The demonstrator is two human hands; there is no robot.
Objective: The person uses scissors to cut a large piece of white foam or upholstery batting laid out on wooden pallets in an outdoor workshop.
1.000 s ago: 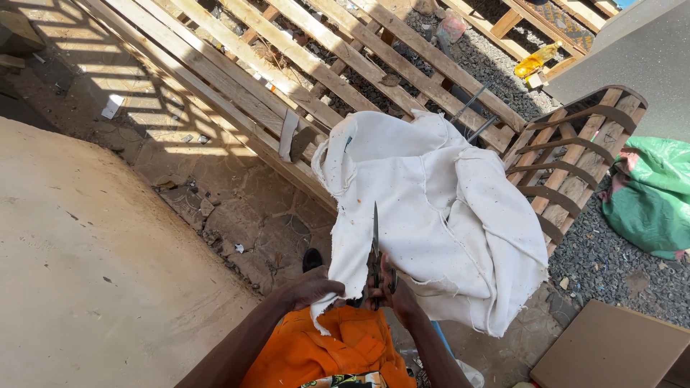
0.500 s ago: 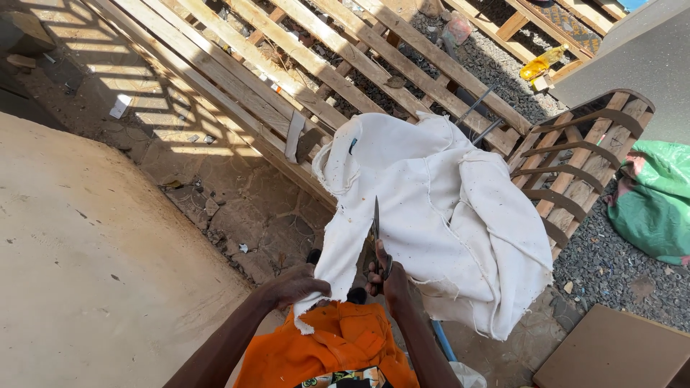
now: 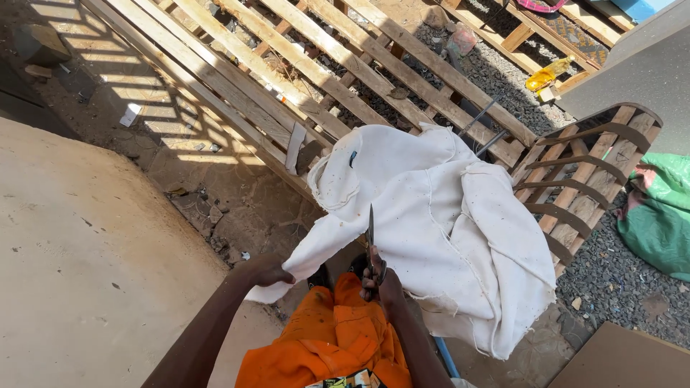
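Between the two hands, w/ a pair of scissors (image 3: 371,241) at the middle: cutting of a white cloth (image 3: 445,223) draped over a slatted wooden frame (image 3: 582,179).

Right hand (image 3: 381,282): clenched on the scissor handles, blades pointing up and away from the wrist, lying along the cut edge of the cloth. Whether the blades are parted or closed cannot be told; they show edge-on.

Left hand (image 3: 267,271): grasping the freed strip (image 3: 302,255) of the same cloth, pulled out to the left of the scissors and held taut, approx. level w/ the right hand.

Step in hand (judged): a long cut running up through the fabric, strip side tensioned by the left hand. The next stroke calls for the blades to bite where the strip meets the main body, just beyond the tips, w/ the left hand keeping tension so the fabric does not fold into the blades.

Cloth rel. to the grip: main body lies ahead and to the right of the scissors, hanging over the frame; strip to the left. Below both wrists, an orange garment (image 3: 323,338). Beyond the cloth, wooden pallets (image 3: 302,65) on gravel.
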